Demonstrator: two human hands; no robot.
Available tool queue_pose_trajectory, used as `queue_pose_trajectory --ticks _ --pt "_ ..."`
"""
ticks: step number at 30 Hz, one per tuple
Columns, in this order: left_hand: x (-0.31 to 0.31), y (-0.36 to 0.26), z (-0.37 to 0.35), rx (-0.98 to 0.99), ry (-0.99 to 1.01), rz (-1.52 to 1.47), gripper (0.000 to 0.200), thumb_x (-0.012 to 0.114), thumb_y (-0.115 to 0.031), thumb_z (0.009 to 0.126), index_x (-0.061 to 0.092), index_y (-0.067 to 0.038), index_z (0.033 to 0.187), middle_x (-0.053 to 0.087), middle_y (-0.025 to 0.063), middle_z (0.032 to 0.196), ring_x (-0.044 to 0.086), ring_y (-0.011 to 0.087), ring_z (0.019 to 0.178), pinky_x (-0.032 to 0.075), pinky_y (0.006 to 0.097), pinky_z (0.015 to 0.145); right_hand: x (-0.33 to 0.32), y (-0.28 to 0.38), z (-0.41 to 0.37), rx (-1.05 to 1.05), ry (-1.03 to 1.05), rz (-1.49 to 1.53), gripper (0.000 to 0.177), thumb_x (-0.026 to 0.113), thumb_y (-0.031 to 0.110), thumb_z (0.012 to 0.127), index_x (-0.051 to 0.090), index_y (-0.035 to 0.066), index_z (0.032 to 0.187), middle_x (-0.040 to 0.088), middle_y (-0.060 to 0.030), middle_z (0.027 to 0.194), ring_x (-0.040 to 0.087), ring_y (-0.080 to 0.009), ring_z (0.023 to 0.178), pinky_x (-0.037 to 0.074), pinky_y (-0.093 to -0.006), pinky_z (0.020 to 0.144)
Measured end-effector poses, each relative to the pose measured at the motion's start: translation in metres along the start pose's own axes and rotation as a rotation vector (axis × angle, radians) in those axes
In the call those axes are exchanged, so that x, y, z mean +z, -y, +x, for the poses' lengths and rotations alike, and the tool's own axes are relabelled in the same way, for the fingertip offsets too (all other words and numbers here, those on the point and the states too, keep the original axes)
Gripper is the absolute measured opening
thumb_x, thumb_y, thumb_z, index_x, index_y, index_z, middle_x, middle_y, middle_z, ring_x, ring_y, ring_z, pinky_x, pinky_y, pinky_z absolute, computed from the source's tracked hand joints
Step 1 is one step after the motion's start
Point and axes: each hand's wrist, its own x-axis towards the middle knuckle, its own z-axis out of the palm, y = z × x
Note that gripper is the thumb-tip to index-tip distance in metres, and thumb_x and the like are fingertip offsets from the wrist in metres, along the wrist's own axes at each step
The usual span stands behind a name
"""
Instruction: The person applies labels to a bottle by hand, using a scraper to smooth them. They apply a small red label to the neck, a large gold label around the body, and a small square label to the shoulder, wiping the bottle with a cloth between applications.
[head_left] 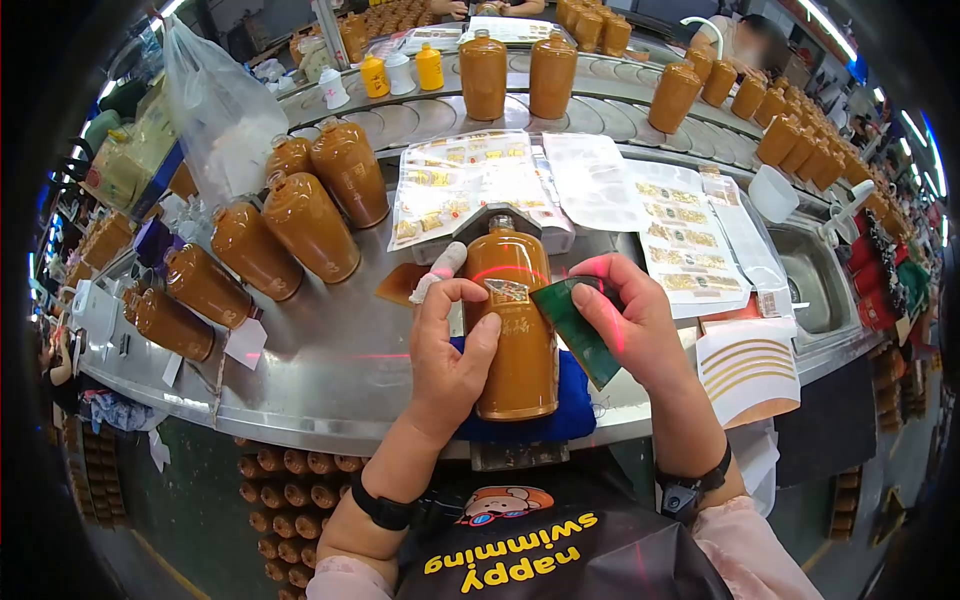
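A glossy brown bottle (515, 375) leans on its back on a blue cloth (575, 405), its neck against a dark angled rest (455, 238). A small gold-and-silver decal (507, 291) sits on its front, above gold characters. My left hand (450, 345) is on the bottle's left side, fingers curled against it and thumb near the decal; one finger has a white wrapping. In my right hand (635, 315), a flat green scraper (578, 335) is pinched between thumb and fingers, its edge by the bottle's right side. Red laser lines cross the bottle and right hand.
Several brown bottles (310, 225) stand at left, near a clear plastic bag (215, 110). Decal sheets (465, 175) lie behind the work, with more (685, 235) at right beside a sink (815, 290). Bottles (485, 80) line the conveyor (420, 115). Other people sit beyond.
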Motion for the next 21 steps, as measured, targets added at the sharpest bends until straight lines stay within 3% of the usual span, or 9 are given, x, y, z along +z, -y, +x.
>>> queue_pose_trajectory --ticks 6,15,18,21 --pt "0.000 0.000 0.002 0.075 -0.012 0.028 0.023 0.061 -0.009 0.084 0.053 -0.003 0.105 0.054 0.0237 0.126 0.050 0.0322 0.120 0.036 0.0386 0.102 0.003 -0.001 0.003 -0.042 0.043 -0.086 0.018 0.060 0.011 0.095 0.058 0.001 0.110 0.064 -0.0031 0.092 0.058 -0.0057 0.083 0.049 -0.0207 0.073" --pt "0.002 -0.005 0.000 0.072 -0.042 0.067 0.027 0.061 -0.007 0.083 0.052 -0.004 0.108 0.054 0.0221 0.127 0.050 0.0347 0.117 0.034 0.0411 0.104 0.015 0.002 0.005 -0.041 0.019 0.107 0.021 0.061 0.015 0.095 0.058 0.001 0.110 0.064 -0.0033 0.094 0.057 -0.0060 0.085 0.047 -0.0207 0.075" --pt "-0.003 -0.012 -0.002 0.272 -0.036 0.172 0.027 0.063 -0.010 0.082 0.056 -0.006 0.107 0.056 0.0215 0.125 0.048 0.0354 0.120 0.031 0.0451 0.108 0.011 -0.008 0.007 0.023 -0.016 0.113 0.021 0.062 0.015 0.095 0.058 0.002 0.111 0.064 -0.0027 0.093 0.057 -0.0056 0.084 0.047 -0.0204 0.075" --pt "-0.014 -0.033 -0.001 0.494 0.185 0.393 0.027 0.067 -0.018 0.082 0.061 -0.008 0.107 0.061 0.0172 0.118 0.049 0.0352 0.119 0.028 0.0489 0.110 0.008 -0.012 0.008 0.008 -0.099 0.160 0.022 0.063 0.014 0.094 0.058 0.002 0.111 0.063 -0.0018 0.092 0.056 -0.0050 0.083 0.047 -0.0203 0.073"
